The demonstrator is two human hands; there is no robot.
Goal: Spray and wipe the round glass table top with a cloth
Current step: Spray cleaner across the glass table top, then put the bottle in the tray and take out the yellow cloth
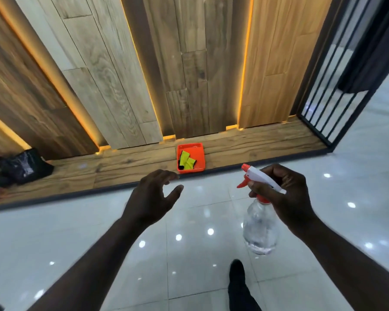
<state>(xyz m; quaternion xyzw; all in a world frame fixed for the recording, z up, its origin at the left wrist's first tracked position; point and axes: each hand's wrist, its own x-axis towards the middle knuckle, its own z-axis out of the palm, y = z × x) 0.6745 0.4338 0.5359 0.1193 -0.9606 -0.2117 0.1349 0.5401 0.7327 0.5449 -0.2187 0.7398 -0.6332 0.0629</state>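
Observation:
My right hand (285, 194) grips a clear spray bottle (259, 227) by its neck; the white and red trigger head points left. My left hand (152, 198) hangs in the air with fingers apart and holds nothing. Beyond the left hand, an orange tray (201, 154) sits on a low wooden ledge, and a yellow cloth (185, 162) with black edging lies crumpled inside it. The round glass table is not in view.
Glossy white floor tiles (99, 243) spread under my arms, and my dark shoe (237, 279) stands below the bottle. A wood-panel wall (189, 63) rises behind the ledge. A black bag (24, 166) rests at far left; a black metal railing (337, 90) stands right.

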